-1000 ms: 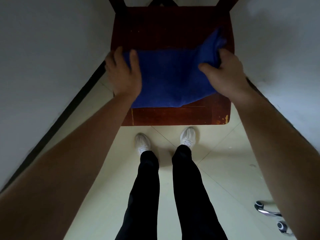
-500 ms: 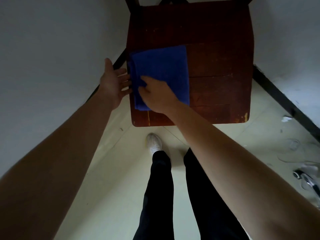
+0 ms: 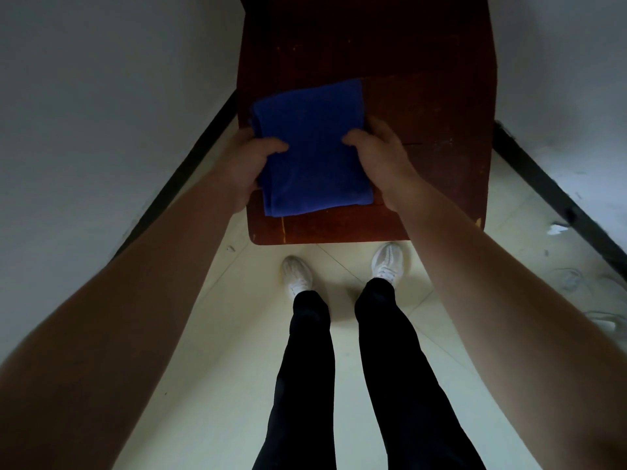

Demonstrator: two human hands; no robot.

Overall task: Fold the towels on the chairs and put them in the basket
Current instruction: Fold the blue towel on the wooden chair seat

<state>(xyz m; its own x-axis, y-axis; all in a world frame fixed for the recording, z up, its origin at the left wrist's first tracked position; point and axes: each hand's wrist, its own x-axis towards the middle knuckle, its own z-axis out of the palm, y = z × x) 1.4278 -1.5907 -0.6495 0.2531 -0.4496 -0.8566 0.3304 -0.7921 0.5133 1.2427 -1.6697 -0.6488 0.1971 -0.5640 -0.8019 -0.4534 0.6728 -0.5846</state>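
The folded blue towel (image 3: 312,154) lies at 8 o'clock on the chair seat (image 3: 427,106). The left hand (image 3: 246,171) and right hand (image 3: 378,154) grip its side edges, thumbs on top. Folding seems done; the unseen basket is left.

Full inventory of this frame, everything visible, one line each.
towel: 1, blue, folded, left-front of the chair seat
chair: 1, dark red-brown wood, ahead in the corner
walls: 2, white, left and right
baseboards: 2, black, at the foot of each wall
floor: 1, cream tile, below
litter: a few bits, whitish, floor at right
shoes: 2, white, before the chair
trousers: 1 pair, black, lower centre
left hand: 1, grips the towel's left edge
right hand: 1, grips the towel's right edge
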